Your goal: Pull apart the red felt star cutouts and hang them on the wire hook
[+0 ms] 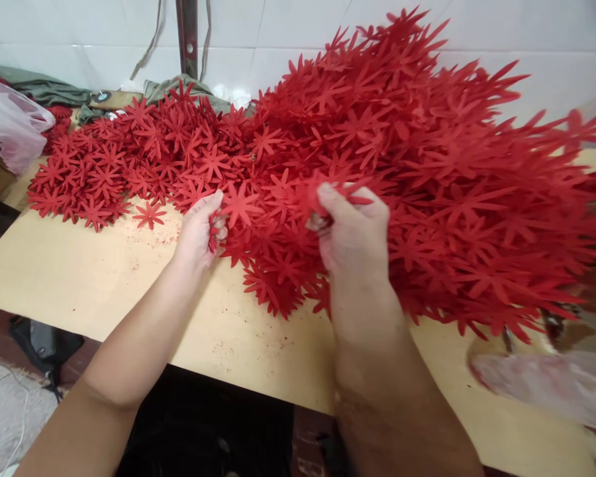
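Right hand (pixel 352 235) fingers pinching red flower cutouts (pixel 427 172); left hand (pixel 198 228) likewise.

Matt red felt-like flower cutouts (pixel 377 132) (thin, soft-looking) on smooth tan wood tabletop (pixel 79 278), glossy white wall tiles (pixel 288 33) behind.

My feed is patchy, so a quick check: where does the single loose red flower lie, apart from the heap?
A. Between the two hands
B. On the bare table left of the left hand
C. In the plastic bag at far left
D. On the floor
B: one flower lies alone on the table, left of the left hand, just off the heap.
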Tool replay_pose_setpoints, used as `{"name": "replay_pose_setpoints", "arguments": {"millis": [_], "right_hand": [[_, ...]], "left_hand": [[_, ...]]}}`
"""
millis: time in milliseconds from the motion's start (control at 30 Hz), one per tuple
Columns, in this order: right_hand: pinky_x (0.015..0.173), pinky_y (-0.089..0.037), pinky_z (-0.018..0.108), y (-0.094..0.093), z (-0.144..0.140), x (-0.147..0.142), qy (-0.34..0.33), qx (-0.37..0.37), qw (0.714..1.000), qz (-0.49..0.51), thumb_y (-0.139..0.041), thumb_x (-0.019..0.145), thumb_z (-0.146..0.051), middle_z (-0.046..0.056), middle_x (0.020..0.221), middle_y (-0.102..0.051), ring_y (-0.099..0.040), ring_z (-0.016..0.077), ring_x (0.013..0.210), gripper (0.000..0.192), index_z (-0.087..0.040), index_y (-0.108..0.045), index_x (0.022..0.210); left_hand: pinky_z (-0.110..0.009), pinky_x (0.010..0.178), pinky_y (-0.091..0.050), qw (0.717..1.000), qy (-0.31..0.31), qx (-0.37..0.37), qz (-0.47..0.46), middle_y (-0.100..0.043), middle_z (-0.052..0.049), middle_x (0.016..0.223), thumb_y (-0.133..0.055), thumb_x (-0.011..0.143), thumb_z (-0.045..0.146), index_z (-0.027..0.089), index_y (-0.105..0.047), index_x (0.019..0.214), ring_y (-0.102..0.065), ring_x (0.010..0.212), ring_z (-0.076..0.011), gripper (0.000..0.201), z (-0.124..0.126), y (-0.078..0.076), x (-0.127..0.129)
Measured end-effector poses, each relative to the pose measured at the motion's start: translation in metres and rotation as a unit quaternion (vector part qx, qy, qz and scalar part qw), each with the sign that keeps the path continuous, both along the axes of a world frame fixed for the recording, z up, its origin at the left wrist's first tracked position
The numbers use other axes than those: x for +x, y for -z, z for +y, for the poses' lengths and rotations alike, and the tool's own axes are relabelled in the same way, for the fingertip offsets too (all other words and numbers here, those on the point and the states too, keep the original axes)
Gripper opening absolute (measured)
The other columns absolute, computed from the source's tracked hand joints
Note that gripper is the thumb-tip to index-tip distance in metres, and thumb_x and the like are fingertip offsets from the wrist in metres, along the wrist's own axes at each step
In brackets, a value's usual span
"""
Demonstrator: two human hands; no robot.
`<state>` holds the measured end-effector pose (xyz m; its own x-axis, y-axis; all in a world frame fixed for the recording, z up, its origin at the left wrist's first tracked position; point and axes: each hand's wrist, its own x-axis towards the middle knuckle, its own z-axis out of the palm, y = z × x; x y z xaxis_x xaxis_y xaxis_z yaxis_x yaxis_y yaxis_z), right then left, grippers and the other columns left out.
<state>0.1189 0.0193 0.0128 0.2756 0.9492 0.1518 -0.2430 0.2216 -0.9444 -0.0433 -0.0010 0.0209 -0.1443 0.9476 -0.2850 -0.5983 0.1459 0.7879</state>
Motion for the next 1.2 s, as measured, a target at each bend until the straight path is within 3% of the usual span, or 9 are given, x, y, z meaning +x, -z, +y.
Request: {"name": "replay_pose_setpoints", "arguments": {"millis": [100,233,300,467,667,800,1000,1133,1200], "right_hand": [[0.038,-0.028,0.017,-0.004,0.004,0.009,0.022,-0.018,0.999,0.037,-0.077,0.066,-0.039,-0.009,0.051,-0.04,-0.035,0.003,0.043,0.035,-0.021,-0.046,0.066],[0.043,-0.038,0.018,-0.007,0.002,0.002,-0.032,-0.058,0.996,0.054,-0.068,0.074,-0.045,-0.006,0.057,-0.05,-0.044,0.0046,0.046,0.028,-0.021,-0.054,0.073],[0.045,-0.041,0.019,-0.005,0.001,-0.002,-0.045,-0.068,0.996,0.043,-0.068,0.075,-0.039,-0.006,0.06,-0.056,-0.048,0.0046,0.047,0.02,-0.022,-0.057,0.078],[0.041,-0.036,0.017,0.0,0.001,-0.007,-0.024,-0.056,0.998,-0.027,-0.072,0.071,-0.026,-0.007,0.055,-0.057,-0.046,0.0036,0.041,0.024,-0.02,-0.05,0.065],[0.041,-0.035,0.022,-0.001,-0.006,-0.017,-0.055,-0.053,0.985,-0.155,-0.067,0.077,-0.027,-0.005,0.043,-0.052,-0.044,0.0069,0.039,0.029,-0.02,-0.049,0.055],[0.044,-0.032,0.026,-0.001,-0.012,-0.02,-0.081,-0.029,0.959,-0.27,-0.057,0.086,-0.034,-0.003,0.037,-0.042,-0.036,0.007,0.038,0.049,-0.019,-0.043,0.041],[0.048,-0.027,0.027,0.003,-0.013,-0.021,-0.078,-0.013,0.93,-0.359,-0.058,0.084,-0.038,-0.004,0.042,-0.033,-0.029,0.0072,0.044,0.051,-0.02,-0.033,0.043],[0.063,-0.042,0.027,0.006,-0.013,-0.023,-0.144,0.052,0.924,-0.35,-0.056,0.083,-0.033,0.0,0.063,-0.059,-0.052,0.0119,0.061,0.024,-0.017,-0.059,0.066],[0.072,-0.046,0.029,0.008,-0.013,-0.023,-0.167,0.066,0.923,-0.339,-0.056,0.082,-0.034,0.003,0.075,-0.066,-0.058,0.0147,0.071,0.02,-0.016,-0.064,0.078]], "left_hand": [[-0.015,0.038,-0.026,0.998,-0.026,0.006,0.048,-0.038,0.01,0.044,-0.069,0.076,0.026,0.017,-0.055,0.068,-0.031,0.036,-0.0012,0.018,0.002,0.003,0.0],[-0.015,0.045,-0.035,0.992,-0.036,0.039,0.116,-0.048,0.008,0.052,-0.071,0.074,0.023,0.016,-0.059,0.073,-0.039,0.044,-0.0013,0.014,0.003,0.009,0.006],[-0.016,0.048,-0.036,0.987,-0.053,0.044,0.142,-0.05,0.007,0.056,-0.072,0.074,0.024,0.016,-0.062,0.077,-0.041,0.047,-0.0017,0.013,0.005,0.01,0.005],[-0.017,0.05,-0.035,0.973,-0.096,0.07,0.199,-0.044,0.008,0.052,-0.072,0.074,0.025,0.018,-0.066,0.086,-0.037,0.047,-0.003,0.015,0.008,0.01,-0.002],[-0.019,0.061,-0.043,0.972,0.004,0.127,0.199,-0.063,0.003,0.067,-0.073,0.071,0.029,0.018,-0.07,0.078,-0.052,0.06,-0.0053,0.013,0.0,0.013,0.011],[-0.022,0.066,-0.046,0.978,0.068,0.119,0.158,-0.066,0.002,0.069,-0.076,0.068,0.032,0.018,-0.071,0.084,-0.056,0.063,-0.0067,0.022,-0.003,0.017,0.017],[-0.022,0.068,-0.047,0.981,0.072,0.118,0.136,-0.065,0.004,0.069,-0.077,0.067,0.032,0.023,-0.072,0.092,-0.058,0.065,-0.0073,0.027,-0.003,0.016,0.015],[-0.022,0.072,-0.048,0.98,0.065,0.139,0.128,-0.066,0.003,0.072,-0.075,0.068,0.032,0.019,-0.069,0.073,-0.059,0.068,-0.0069,0.015,-0.003,0.015,0.012],[-0.022,0.073,-0.048,0.98,0.048,0.139,0.138,-0.065,0.003,0.07,-0.074,0.07,0.033,0.018,-0.067,0.068,-0.058,0.067,-0.0068,0.017,-0.002,0.014,0.01]]}}
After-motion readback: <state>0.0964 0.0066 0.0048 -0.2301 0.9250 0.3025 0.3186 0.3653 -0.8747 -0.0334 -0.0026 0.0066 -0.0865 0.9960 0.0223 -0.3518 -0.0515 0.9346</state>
